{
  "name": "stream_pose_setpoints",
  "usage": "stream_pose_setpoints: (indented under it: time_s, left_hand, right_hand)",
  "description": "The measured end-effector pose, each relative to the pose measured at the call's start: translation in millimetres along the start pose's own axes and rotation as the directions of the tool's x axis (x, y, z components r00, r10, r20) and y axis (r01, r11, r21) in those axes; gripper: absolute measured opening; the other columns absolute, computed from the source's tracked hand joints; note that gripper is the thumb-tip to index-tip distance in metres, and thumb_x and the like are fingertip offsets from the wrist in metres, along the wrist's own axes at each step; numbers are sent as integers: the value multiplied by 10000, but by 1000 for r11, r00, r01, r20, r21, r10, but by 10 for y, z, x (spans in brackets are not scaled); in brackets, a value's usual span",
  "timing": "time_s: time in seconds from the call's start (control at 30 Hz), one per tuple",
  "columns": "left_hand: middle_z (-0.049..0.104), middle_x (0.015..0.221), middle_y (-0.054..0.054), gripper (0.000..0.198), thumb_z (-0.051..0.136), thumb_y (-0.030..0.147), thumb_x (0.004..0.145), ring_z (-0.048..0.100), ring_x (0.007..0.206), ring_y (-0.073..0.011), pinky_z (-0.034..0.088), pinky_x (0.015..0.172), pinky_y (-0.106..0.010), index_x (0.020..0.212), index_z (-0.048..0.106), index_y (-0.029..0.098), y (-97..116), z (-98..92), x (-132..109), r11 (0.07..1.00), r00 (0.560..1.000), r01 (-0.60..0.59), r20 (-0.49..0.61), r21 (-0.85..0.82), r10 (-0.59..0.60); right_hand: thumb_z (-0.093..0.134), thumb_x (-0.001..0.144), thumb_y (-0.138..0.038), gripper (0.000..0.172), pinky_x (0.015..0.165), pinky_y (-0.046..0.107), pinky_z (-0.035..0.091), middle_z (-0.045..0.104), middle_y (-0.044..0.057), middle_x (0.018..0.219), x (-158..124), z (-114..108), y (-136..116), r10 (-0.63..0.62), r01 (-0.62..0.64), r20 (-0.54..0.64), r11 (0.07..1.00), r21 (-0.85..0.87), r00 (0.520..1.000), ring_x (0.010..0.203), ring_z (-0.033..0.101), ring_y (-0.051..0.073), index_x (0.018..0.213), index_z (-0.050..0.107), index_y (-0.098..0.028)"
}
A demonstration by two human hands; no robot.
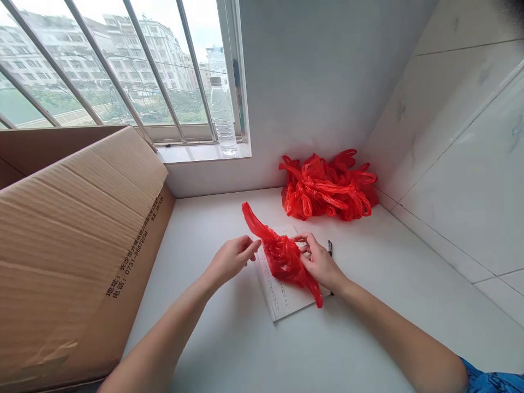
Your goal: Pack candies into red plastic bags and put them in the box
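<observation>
While a cardboard box [73,245] crowds the left, the red bag [282,256] lies crumpled on a printed sheet [284,300]
Pile of red bags [327,188] by back wall. Left hand [231,261] fingertips pressed together at bag's edge, grip unclear; right hand [321,265] pinches its top. Pen [329,248] half hidden behind right hand

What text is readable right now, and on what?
"电话: 0731-86679299": side of the cardboard box.
"地址: 长沙市": same box side; the rest of that line is blurred.
Printed rows on the paper sheet under the red bag: too small to read.
</observation>
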State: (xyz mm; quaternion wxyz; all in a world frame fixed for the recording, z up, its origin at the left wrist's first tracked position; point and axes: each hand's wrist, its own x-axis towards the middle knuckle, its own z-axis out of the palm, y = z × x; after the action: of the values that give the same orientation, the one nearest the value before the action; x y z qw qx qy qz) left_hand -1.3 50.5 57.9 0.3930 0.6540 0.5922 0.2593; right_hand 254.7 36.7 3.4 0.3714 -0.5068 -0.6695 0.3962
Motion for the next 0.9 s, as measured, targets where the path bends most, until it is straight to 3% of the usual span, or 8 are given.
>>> stream_pose_setpoints:
  time_s: [0.17, 0.33, 0.5, 0.57, 0.67, 0.73, 0.8, 0.9]
  left_hand:
    - [688, 812, -30, 259, 573, 450, 887, 604, 693, -181, 450, 603, -271, 882, 644, 201, -9, 314, -37, 986, 988, -156, 15, -51, 157]
    - [607, 732, -2, 269, 587, 449, 897, 529, 631, -141, 406, 575, -257, 877, 631, 184, -92, 199, 50, 958, 985, -172, -51, -229, 165]
    - [652, 802, -12, 248, 590, 433, 906, 592, 700, -171, 453, 635, -282, 1017, 658, 222, -142, 59, 89, 989, 982, -137, -138, -54, 128]
    - [682, 986, -41, 292, 558, 430, 937, 640, 837, -194, 508, 718, -311, 1159, 609, 246, -91, 51, 51, 981, 930, -193, -319, -6, 181]
    - [652, 1170, -77, 243, 504, 377, 980, 635, 1045, -217, 529, 891, -366, 1173, 570, 244, 16, 109, -34, 912, 744, -381, -534, 153, 401]
    - [612, 1303, -100, 281, 497, 334, 985, 577, 1219, -248, 464, 1048, -427, 1245, 558, 249, 44, 205, -71, 807, 677, -476, -440, 349, 590]
    - [502, 1485, -110, 440, 490, 330, 988, 439, 1401, -283, 329, 1179, -492, 1421, 468, 257, 6, 334, -69, 690, 709, -520, -197, 503, 677]
    - [312, 1629, -89, 602, 444, 367, 1009, 236, 1524, -295, 197, 1244, -523, 1573, 271, 245, -140, 511, -9, 605, 788, -527, 77, 597, 610]
  right_hand:
    - [519, 900, -219, 210, 661, 312, 483, 660, 29, 961, -75, 91, -155, -225, 240, 130, 964, -112, 966, 764, 598, 179, 1076, 627, -256]
    - [568, 878, -263, 66, 607, 300, 464, 652, -3, 782, -11, -19, -131, -111, 109, -26, 992, -66, 994, 689, 590, 175, 827, 605, -242]
    - [565, 850, -248, 195, 693, 343, 535, 664, 26, 1032, 16, -103, -62, -88, 94, 45, 979, -180, 995, 742, 632, 176, 1037, 622, -254]
    - [531, 874, -242, 338, 840, 393, 557, 621, 58, 1221, -3, -99, -79, -149, 150, 21, 972, -179, 989, 960, 659, 213, 1207, 581, -265]
    - [490, 944, -295, 470, 1101, 476, 443, 504, 93, 1447, -50, -39, -135, -299, 276, -98, 940, -198, 949, 1348, 485, 264, 1412, 458, -275]
    - [484, 979, -377, 590, 1197, 509, 330, 372, 94, 1582, -82, 54, -149, -365, 334, -70, 902, -275, 928, 1477, 329, 275, 1537, 314, -283]
    - [458, 1001, -450, 702, 1242, 533, 236, 235, 91, 1659, -99, 180, -123, -373, 360, 39, 857, -368, 927, 1534, 203, 279, 1607, 151, -269]
    - [384, 1023, -513, 725, 1254, 571, 155, 205, 119, 1662, -93, 352, -29, -322, 371, 184, 801, -471, 929, 1543, 172, 287, 1621, 97, -219]
